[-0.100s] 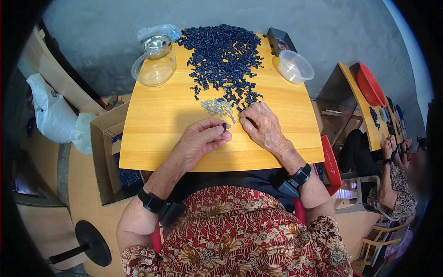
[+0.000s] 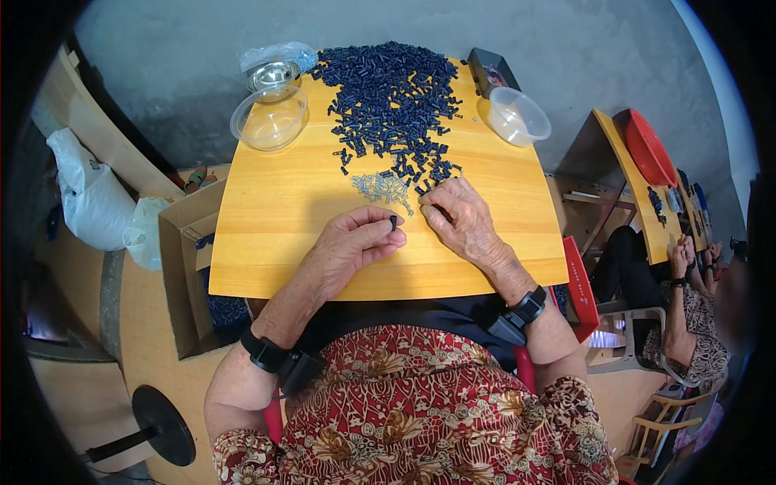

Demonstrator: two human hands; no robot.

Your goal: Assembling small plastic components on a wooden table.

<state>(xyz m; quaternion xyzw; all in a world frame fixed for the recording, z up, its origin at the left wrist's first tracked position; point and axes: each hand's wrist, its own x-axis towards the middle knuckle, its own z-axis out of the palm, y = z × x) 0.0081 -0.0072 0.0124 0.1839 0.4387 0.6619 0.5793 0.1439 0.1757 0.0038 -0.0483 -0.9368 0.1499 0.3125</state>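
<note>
L hand: closed in a pinch, thumb and fingertips gripping one small dark piece, held approx. upright w/ its upper end clear of the fingers, prob. so that end stays reachable. R hand: fingers curled down at the counter, just right of and above L hand; fingertips partly hidden, so cannot tell if anything is gripped. Small grey pieces lie loose just beyond L hand and left of R fingertips, presumably put there for a short reach by either hand. Heap of dark pieces spreads farther out, well beyond both hands; its thin near end comes right up to R fingertips, which likely makes single pcs easier to take than from the thick far part. Clear bowl stands well beyond L hand, out to its left, w/ metal bowl behind it; white tub sits beyond R hand, to its right, dark tray behind. These containers stand at the edges, appar. to leave working room near the hands. Cardboard box w/ dark contents: below counter level, left of L hand.
</note>
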